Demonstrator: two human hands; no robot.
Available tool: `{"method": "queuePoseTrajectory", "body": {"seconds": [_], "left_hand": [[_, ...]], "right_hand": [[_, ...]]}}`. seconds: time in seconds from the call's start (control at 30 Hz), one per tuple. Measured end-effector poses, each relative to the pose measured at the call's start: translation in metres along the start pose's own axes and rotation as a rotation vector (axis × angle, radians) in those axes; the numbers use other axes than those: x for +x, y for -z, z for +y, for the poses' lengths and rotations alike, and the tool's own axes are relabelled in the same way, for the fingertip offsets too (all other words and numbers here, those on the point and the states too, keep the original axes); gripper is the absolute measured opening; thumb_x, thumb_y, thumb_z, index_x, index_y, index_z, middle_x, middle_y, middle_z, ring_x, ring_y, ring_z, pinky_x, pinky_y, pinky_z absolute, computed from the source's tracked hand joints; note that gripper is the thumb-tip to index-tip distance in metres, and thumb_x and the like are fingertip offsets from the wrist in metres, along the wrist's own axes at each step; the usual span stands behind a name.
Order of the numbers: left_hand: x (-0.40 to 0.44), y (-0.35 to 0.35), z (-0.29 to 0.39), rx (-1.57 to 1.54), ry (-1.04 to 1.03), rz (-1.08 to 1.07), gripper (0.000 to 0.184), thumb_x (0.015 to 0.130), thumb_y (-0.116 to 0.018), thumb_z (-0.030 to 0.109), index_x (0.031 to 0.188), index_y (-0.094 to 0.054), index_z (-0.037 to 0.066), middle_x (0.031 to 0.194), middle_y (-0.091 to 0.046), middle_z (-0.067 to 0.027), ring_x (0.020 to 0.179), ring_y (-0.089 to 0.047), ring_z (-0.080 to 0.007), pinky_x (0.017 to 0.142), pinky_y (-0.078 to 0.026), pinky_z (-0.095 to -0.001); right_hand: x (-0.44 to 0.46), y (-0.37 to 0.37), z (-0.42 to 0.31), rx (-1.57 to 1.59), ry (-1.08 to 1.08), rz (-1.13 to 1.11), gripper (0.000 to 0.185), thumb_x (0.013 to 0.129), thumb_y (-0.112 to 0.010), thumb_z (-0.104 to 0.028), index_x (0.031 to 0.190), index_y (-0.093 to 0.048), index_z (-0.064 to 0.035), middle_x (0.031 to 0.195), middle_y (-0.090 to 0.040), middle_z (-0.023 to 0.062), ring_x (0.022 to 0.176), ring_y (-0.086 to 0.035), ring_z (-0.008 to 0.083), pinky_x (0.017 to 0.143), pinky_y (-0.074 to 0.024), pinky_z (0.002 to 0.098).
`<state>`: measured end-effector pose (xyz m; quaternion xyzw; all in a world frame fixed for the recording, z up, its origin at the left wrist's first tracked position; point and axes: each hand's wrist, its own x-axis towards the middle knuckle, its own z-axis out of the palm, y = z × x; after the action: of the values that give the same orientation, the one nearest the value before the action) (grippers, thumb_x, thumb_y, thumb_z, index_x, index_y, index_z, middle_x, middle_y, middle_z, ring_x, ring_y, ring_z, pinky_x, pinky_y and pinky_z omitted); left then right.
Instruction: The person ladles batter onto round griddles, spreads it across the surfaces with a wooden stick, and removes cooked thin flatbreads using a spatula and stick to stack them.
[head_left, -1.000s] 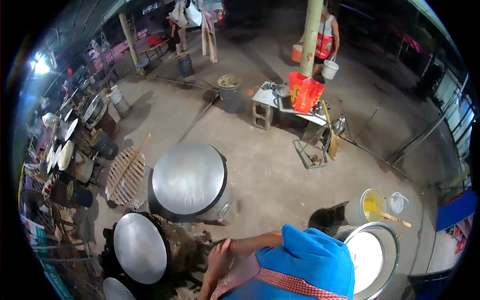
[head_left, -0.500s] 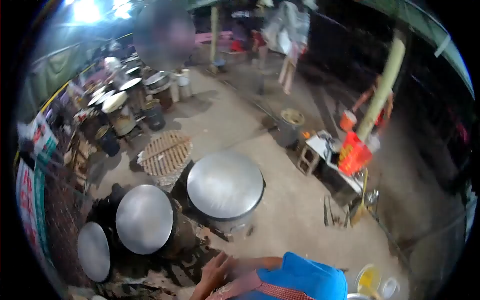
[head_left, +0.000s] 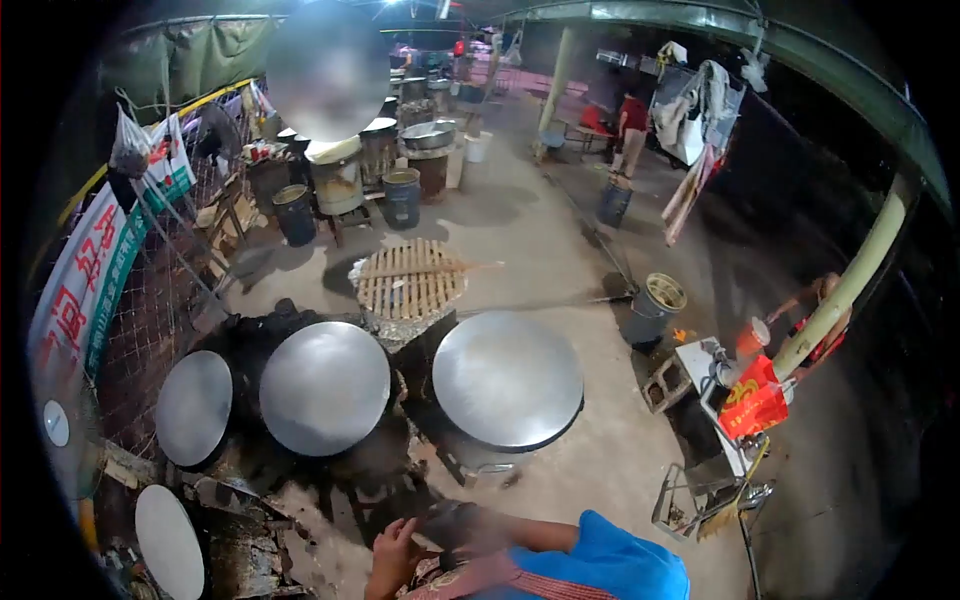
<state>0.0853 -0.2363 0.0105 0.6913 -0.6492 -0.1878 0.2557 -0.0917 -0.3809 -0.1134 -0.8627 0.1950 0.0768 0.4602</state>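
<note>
Low in the head view my left hand (head_left: pixel 396 549) is raised near my waist with its fingers bent and closed together; whatever they hold, if anything, is hidden. Close beside it, at the end of the blue-sleeved arm, my right hand (head_left: pixel 455 526) is dark and blurred, so its fingers do not show. A checked red strap crosses the blue shirt (head_left: pixel 622 558). Beyond my hands stand large pots under round metal lids: a right lid (head_left: pixel 508 380), a middle lid (head_left: pixel 325 388) and a left lid (head_left: pixel 195 408). Neither hand touches them.
A round slatted wooden rack (head_left: pixel 412 280) sits behind the lids. A pale disc (head_left: pixel 169 541) stands at lower left. On the right are a red bag (head_left: pixel 754 398), a low table and a bin (head_left: pixel 656 310). Several drums stand farther back; other people are at the far right.
My view has turned left and lifted, so the lids and the rack appear farther right and a pale disc shows at lower left. My hands stay close together at my waist.
</note>
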Motion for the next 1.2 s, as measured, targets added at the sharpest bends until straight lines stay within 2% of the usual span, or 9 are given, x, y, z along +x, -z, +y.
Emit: {"method": "queuePoseTrajectory", "body": {"seconds": [0.2,0.3,0.37,0.47,0.5,0.53,0.7,0.97,1.2], "left_hand": [[-0.043,0.028,-0.047,0.131,0.367,-0.511,0.053,0.074,-0.057,0.032,0.121,-0.039,0.015,0.103,-0.052,-0.0135,0.096,-0.050,-0.0300,0.078,-0.037,-0.0441],[-0.072,0.039,-0.076,0.126,0.336,-0.518,0.051,0.074,-0.058,0.030,0.120,-0.039,0.017,0.103,-0.052,-0.0138,0.097,-0.049,-0.0304,0.079,-0.036,-0.0453],[-0.087,0.051,-0.079,0.089,0.407,-0.424,0.046,0.074,-0.056,0.026,0.118,-0.041,0.020,0.101,-0.051,-0.0155,0.095,-0.050,-0.0321,0.077,-0.038,-0.0454],[-0.116,0.083,-0.082,0.047,0.486,-0.319,0.055,0.075,-0.051,0.043,0.121,-0.040,0.015,0.098,-0.054,-0.0136,0.091,-0.051,-0.0322,0.077,-0.038,-0.0422],[-0.142,0.061,-0.109,0.146,0.315,-0.084,0.049,0.076,-0.053,0.034,0.120,-0.039,0.015,0.086,-0.053,-0.0143,0.074,-0.055,-0.0316,0.058,-0.045,-0.0388],[-0.156,0.066,-0.110,0.133,0.418,-0.060,0.049,0.076,-0.053,0.034,0.119,-0.039,0.015,0.086,-0.053,-0.0143,0.073,-0.055,-0.0313,0.058,-0.044,-0.0395],[-0.230,0.059,-0.114,0.115,0.835,-0.077,0.049,0.079,-0.051,0.038,0.121,-0.037,0.017,0.092,-0.053,-0.0144,0.092,-0.051,-0.0309,0.075,-0.038,-0.0458],[-0.283,0.060,-0.052,-0.188,1.330,0.164,0.043,0.079,-0.048,0.036,0.117,-0.040,0.016,0.096,-0.053,-0.0147,0.095,-0.051,-0.0315,0.075,-0.038,-0.0435],[-0.254,-0.039,-0.022,-0.421,1.582,0.736,0.042,0.077,-0.050,0.032,0.115,-0.044,0.015,0.097,-0.055,-0.0157,0.093,-0.053,-0.0309,0.076,-0.042,-0.0418]], "right_hand": [[0.033,0.012,-0.011,-0.093,-0.008,-0.044,0.035,0.074,-0.056,-0.035,0.092,-0.056,-0.0053,0.095,-0.055,0.0166,0.088,-0.052,0.0322,0.077,-0.0416,0.0388],[0.065,0.001,-0.031,-0.136,0.010,-0.106,0.035,0.074,-0.056,-0.035,0.092,-0.056,-0.0053,0.095,-0.055,0.0167,0.089,-0.052,0.0323,0.077,-0.0415,0.0389],[0.090,-0.014,-0.050,-0.169,0.029,-0.167,0.035,0.074,-0.056,-0.035,0.092,-0.056,-0.0053,0.095,-0.055,0.0168,0.089,-0.052,0.0323,0.077,-0.0414,0.0389],[0.127,-0.043,-0.082,-0.230,0.060,-0.291,0.035,0.074,-0.055,-0.035,0.092,-0.056,-0.0053,0.095,-0.055,0.0169,0.089,-0.052,0.0324,0.077,-0.0414,0.0389],[0.139,-0.057,-0.094,-0.258,0.077,-0.331,0.035,0.074,-0.055,-0.035,0.092,-0.056,-0.0052,0.095,-0.055,0.0169,0.089,-0.052,0.0324,0.077,-0.0413,0.0390],[0.151,-0.071,-0.106,-0.285,0.101,-0.376,0.035,0.074,-0.055,-0.035,0.092,-0.056,-0.0052,0.095,-0.055,0.0170,0.089,-0.052,0.0325,0.077,-0.0413,0.0390],[0.203,-0.145,-0.162,-0.452,0.304,-0.645,0.036,0.074,-0.055,-0.035,0.093,-0.056,-0.0052,0.096,-0.055,0.0172,0.090,-0.052,0.0326,0.078,-0.0412,0.0391],[0.255,-0.200,-0.227,-0.646,0.605,-0.991,0.036,0.074,-0.055,-0.036,0.093,-0.056,-0.0051,0.096,-0.055,0.0175,0.090,-0.051,0.0328,0.078,-0.0410,0.0392],[0.284,-0.221,-0.260,-0.809,0.810,-1.205,0.037,0.074,-0.055,-0.036,0.094,-0.056,-0.0050,0.097,-0.055,0.0178,0.091,-0.051,0.0330,0.079,-0.0408,0.0393]]}}
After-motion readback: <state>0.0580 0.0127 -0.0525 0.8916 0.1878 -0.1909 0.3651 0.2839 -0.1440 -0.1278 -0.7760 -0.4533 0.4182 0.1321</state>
